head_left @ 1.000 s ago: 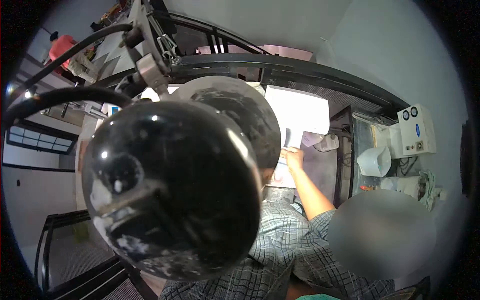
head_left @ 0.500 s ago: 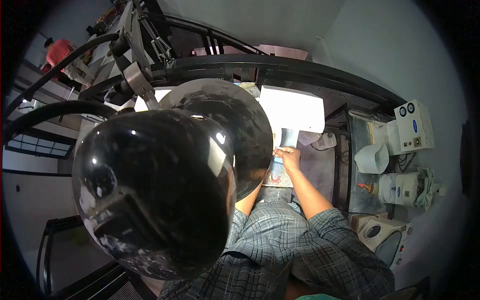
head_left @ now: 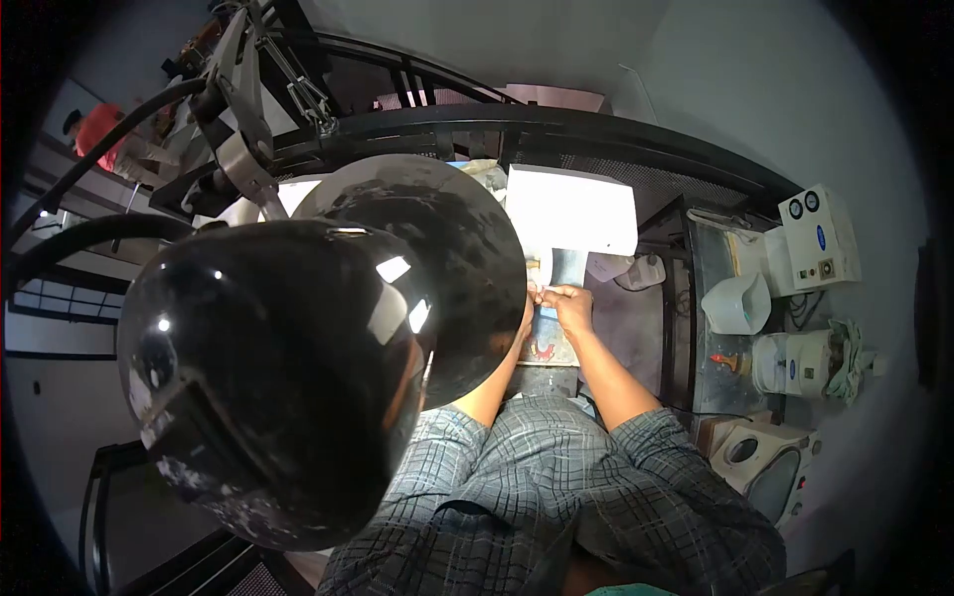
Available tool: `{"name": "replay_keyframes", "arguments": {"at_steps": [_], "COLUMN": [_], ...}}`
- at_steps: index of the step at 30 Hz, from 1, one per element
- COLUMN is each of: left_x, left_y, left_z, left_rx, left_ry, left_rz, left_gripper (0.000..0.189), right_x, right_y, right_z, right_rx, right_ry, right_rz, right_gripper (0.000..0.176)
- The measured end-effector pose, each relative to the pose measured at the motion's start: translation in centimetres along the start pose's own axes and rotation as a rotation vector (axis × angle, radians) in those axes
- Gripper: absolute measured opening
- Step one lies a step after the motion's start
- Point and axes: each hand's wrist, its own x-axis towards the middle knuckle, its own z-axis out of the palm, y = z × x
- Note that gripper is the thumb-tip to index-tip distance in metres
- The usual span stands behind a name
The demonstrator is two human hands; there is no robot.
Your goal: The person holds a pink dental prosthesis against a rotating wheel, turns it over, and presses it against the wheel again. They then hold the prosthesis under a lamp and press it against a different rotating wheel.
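A large black lamp [head_left: 268, 377] fills the left and middle of the head view and hides part of the bench. Just right of its rim, my right hand [head_left: 569, 306] is closed, fingertips pinched on something too small to make out. My left hand [head_left: 529, 308] meets it there, mostly covered by the lamp shade, so its fingers hardly show. Beneath the hands lies a board with a red and blue print [head_left: 545, 348]. Beyond them stands a brightly lit white box-like panel [head_left: 581, 211].
On the right, a side bench [head_left: 717, 382] holds a white unit with two gauges [head_left: 820, 238], a white tub [head_left: 737, 303] and a red-handled brush [head_left: 730, 361]. A beige machine [head_left: 765, 467] stands lower right. A person in red [head_left: 97, 134] is far upper left.
The lamp has shifted left in the view, uncovering more of my left forearm and part of my left hand. The bench and panel appear slightly further left. My right hand stays pinched.
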Motion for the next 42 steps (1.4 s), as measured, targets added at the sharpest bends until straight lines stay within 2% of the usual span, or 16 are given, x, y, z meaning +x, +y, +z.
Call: {"name": "replay_keyframes", "arguments": {"at_steps": [3, 8, 35, 42], "left_x": [0.0, -0.2, 1.8, 2.0], "left_y": [0.3, 1.6, 1.1, 1.1], "left_z": [0.3, 1.2, 0.0, -0.2], "left_rx": [0.133, 0.131, 0.227, 0.258], "left_ry": [0.045, 0.051, 0.087, 0.088], "left_rz": [-0.033, -0.079, -0.058, -0.029], "left_gripper": [0.006, 0.008, 0.008, 0.008], "right_x": [0.1, 0.6, 1.1, 1.4], "right_y": [-0.1, -0.1, -0.2, 1.4], "right_z": [-0.1, -0.4, 0.6, 0.7], "right_rx": [0.016, 0.063, 0.074, 0.190], "right_ry": [0.014, 0.031, 0.038, 0.059], "right_rz": [0.045, 0.139, 0.235, 0.196], "right_gripper": [0.008, 0.010, 0.007, 0.010]}}
